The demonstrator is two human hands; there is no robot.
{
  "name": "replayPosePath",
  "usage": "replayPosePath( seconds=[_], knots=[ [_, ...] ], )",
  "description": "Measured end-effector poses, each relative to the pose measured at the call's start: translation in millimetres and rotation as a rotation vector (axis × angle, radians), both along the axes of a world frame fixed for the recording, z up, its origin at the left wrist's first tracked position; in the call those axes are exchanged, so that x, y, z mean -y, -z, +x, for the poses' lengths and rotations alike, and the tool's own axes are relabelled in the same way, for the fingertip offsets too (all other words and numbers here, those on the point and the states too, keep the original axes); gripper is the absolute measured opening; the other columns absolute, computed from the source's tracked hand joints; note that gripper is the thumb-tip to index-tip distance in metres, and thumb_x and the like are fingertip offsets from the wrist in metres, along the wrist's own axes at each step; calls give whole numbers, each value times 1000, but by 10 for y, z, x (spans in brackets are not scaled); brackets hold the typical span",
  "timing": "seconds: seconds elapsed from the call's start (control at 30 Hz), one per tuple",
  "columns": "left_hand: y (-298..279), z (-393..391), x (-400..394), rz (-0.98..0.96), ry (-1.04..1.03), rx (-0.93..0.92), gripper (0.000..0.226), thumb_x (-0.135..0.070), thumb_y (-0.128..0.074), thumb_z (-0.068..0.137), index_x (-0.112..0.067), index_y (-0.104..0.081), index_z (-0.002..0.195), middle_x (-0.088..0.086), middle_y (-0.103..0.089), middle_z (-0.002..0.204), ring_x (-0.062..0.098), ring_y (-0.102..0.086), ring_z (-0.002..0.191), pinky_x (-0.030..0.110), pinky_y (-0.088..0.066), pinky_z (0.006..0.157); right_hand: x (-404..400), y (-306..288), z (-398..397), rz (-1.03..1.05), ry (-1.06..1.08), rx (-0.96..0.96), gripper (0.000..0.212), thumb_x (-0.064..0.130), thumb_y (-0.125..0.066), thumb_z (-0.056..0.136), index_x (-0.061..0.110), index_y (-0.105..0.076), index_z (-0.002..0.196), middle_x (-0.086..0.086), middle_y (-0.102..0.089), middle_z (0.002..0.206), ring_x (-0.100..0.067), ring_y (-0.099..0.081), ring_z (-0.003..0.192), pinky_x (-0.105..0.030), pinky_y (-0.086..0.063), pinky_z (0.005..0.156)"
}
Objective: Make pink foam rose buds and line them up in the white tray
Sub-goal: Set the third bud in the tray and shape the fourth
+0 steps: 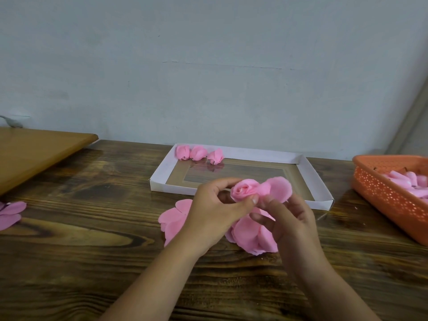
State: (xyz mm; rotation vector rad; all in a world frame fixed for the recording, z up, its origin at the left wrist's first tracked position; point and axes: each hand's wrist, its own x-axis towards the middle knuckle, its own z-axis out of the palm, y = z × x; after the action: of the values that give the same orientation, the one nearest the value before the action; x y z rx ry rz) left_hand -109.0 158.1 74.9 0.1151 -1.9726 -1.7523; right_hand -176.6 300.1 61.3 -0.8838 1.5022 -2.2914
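A half-rolled pink foam rose bud (244, 190) is held above the wooden table in front of the white tray (315, 179). My left hand (215, 212) grips the rolled part between thumb and fingers. One loose petal (279, 189) sticks out to the right of the bud. My right hand (287, 225) pinches the foam just below that petal. Three finished buds (199, 154) lie in a row along the tray's far left corner. Flat pink foam petal pieces (252, 237) lie on the table under my hands.
An orange perforated basket (384, 193) holding pink foam pieces stands at the right edge. More pink petals (10, 215) lie at the far left. A lighter wooden board (34, 151) overlaps the table at the back left. A grey wall rises behind.
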Motion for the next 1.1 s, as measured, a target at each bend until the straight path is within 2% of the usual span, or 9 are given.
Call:
replayPosePath(
  seconds=[0.23, 0.33, 0.47, 0.67, 0.77, 0.83, 0.93, 1.03, 1.1],
  knots=[
    [12, -9, -22, -84, -34, -67, 34, -42, -82, 72, -38, -77, 105, -11, -79, 100, 11, -75, 96, 43, -63, 84, -4, 26, 22, 38, 118, -125, 26, 16, -49, 106, 10, -74, 108, -5, -76, 111, -20, -72, 105, -27, -58, 81],
    [14, -2, -20, -158, -68, -101, 31, -27, -83, 78, -38, -76, 107, -13, -77, 102, 11, -73, 98, 40, -63, 84, -11, 22, 44, 39, 171, -156, 26, 20, -51, 104, 20, -77, 107, 1, -76, 111, -14, -71, 105, -29, -60, 81],
    [41, -10, -24, -244, -96, -110, 33, -16, -83, 81, -29, -77, 111, -11, -73, 105, 16, -70, 99, 42, -62, 83, -21, 21, 60, 111, 277, -227, 28, 32, -53, 94, 42, -76, 107, 5, -70, 123, -12, -63, 119, -38, -50, 98],
    [45, -6, -29, -260, -108, -132, 34, -11, -84, 80, -26, -77, 110, -12, -71, 104, 15, -70, 99, 37, -61, 83, -24, 21, 71, 98, 229, -178, 33, 31, -51, 93, 29, -74, 117, 5, -72, 123, -11, -64, 120, -37, -51, 101],
    [47, -4, -36, -312, -120, -145, 35, -10, -85, 79, -26, -77, 110, -13, -70, 104, 13, -68, 99, 27, -58, 81, -35, 27, 67, 125, 236, -204, 38, 31, -50, 94, 20, -70, 124, 12, -73, 120, -6, -64, 119, -26, -54, 98],
    [46, 0, -46, -347, -123, -147, 36, -12, -85, 79, -25, -77, 111, -14, -69, 104, 12, -67, 99, 26, -58, 80, -38, 22, 73, 135, 245, -230, 36, 31, -50, 94, 25, -69, 124, 18, -72, 119, -3, -63, 118, -21, -53, 93],
    [44, 2, -52, -357, -125, -146, 37, -13, -86, 79, -24, -76, 114, -14, -68, 106, 10, -67, 99, 27, -59, 82, -34, 16, 81, 135, 249, -256, 35, 31, -50, 95, 37, -70, 123, 10, -73, 119, -9, -63, 119, -29, -50, 96],
    [44, 1, -53, -362, -125, -155, 38, -14, -85, 79, -24, -75, 114, -15, -68, 106, 11, -67, 100, 29, -60, 82, -28, 15, 80, 122, 253, -228, 36, 31, -49, 95, 35, -69, 124, 8, -73, 120, -11, -65, 118, -37, -53, 99],
    [54, -1, -55, -359, -121, -158, 39, -17, -85, 79, -27, -74, 115, -17, -68, 106, 11, -67, 101, 31, -60, 82, -23, 15, 81, 95, 243, -185, 37, 30, -46, 95, 37, -69, 124, 10, -74, 118, -12, -67, 115, -33, -57, 96]
  ],
)
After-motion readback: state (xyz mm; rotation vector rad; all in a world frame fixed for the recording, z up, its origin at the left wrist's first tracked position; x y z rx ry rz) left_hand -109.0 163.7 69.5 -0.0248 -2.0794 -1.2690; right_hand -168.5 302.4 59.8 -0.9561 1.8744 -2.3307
